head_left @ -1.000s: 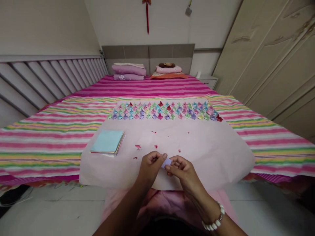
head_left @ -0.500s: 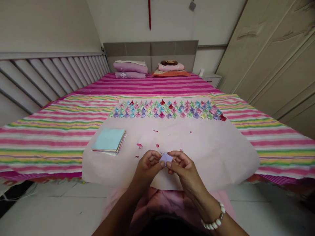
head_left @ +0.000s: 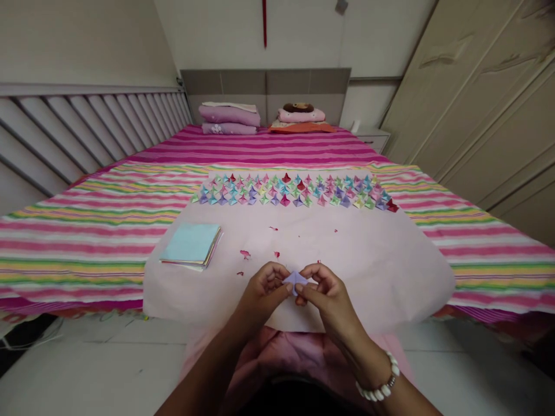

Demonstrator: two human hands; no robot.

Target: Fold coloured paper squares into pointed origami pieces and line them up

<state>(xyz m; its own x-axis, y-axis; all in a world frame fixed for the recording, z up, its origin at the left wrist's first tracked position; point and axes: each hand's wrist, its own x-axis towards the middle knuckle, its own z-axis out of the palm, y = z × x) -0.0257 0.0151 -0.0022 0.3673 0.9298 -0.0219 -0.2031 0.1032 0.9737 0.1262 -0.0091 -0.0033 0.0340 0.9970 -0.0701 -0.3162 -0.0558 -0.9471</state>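
Both hands work close together, low over the near part of a pale pink sheet (head_left: 368, 266). The lilac paper piece (head_left: 296, 278) sits between them, its peak pointing away from the wearer. The left hand (head_left: 265, 289) pinches one side, thumb in front, and the right hand (head_left: 328, 289), with a pale beaded bracelet (head_left: 380, 394) at its wrist, nips the other. The paired thumbs probably keep the small creased form square and its folds from springing open; the fingers hide its back. The paper stack (head_left: 191, 242), blue square on top, lies on the sheet to the left, likely within reach yet out of the hands' way. The folded pieces (head_left: 285, 200), many-coloured, stand in close rows along the far edge, perhaps to leave working room in front. Small red scraps (head_left: 245, 254) lie scattered between rows and hands. Beneath the sheet: a bed with a striped cover (head_left: 73, 251). Beyond: folded purple bedding (head_left: 229, 117) and a pink pile (head_left: 301, 117) against a grey headboard (head_left: 243, 84). Slatted rail (head_left: 102, 110) to the left, cream wardrobe (head_left: 459, 110) to the right, pale tiled floor (head_left: 108, 364) below.
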